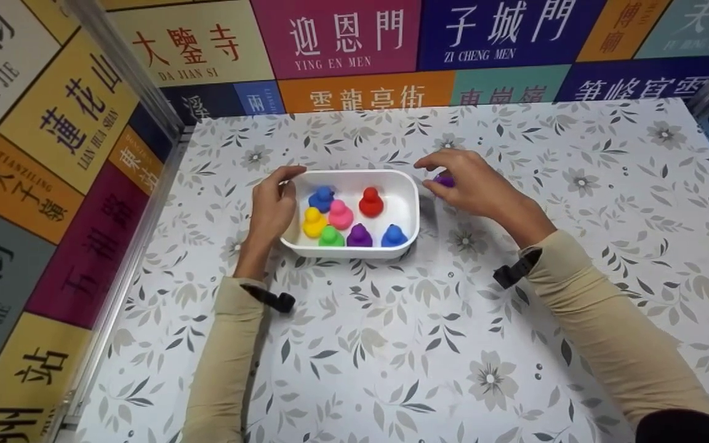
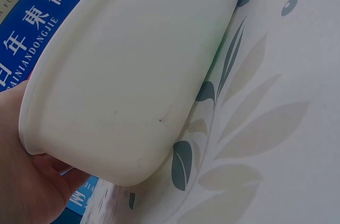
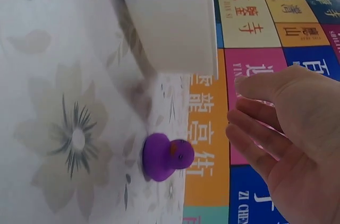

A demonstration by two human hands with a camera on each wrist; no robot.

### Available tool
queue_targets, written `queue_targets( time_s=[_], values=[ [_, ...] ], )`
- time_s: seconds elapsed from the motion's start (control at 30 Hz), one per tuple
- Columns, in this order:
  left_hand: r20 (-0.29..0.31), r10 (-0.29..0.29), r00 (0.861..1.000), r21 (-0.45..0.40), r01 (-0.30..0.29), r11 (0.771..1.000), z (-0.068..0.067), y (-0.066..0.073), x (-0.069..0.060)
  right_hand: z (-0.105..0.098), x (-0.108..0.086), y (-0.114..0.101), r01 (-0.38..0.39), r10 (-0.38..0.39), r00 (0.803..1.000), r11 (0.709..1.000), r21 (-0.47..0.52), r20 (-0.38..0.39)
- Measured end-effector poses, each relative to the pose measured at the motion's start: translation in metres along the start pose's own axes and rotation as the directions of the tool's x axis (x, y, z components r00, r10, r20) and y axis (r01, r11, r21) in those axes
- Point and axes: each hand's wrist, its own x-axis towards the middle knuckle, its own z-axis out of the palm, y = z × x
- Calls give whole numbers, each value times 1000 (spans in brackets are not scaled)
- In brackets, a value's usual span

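Head cam: left hand (image 1: 273,206) grips the white tub (image 1: 354,252); right hand (image 1: 472,183) loosely spread above purple rubber duck (image 3: 161,157), toward worktop's (image 1: 391,351) far edge. Pickup step, I'd guess; next needs a pinch.

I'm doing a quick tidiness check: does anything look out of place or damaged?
One purple rubber duck stands outside the white tub, near the right hand; that's odd, since seven other ducks sit inside. Dark specks mark the tub's outer wall; dirt or damage, I can't tell.
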Motion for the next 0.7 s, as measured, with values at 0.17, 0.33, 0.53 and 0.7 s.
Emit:
queue_targets(
  time_s=[0.17,0.33,0.53,0.7],
  values=[
    [-7,-1,1000,-8,1,1000,0,0,-1,8,5,-13,17,-16,999,1000,20,-36],
    [-2,-10,1000,-5,10,1000,1,-1,-1,17,10,-25,23,-22,994,1000,11,-104],
    [-2,-3,1000,1,3,1000,1,-1,-1,28,18,-40,-24,26,991,999,22,-133],
    [-5,4,1000,2,-4,1000,0,0,0,36,23,-53,-89,94,988,995,49,-119]
  ],
)
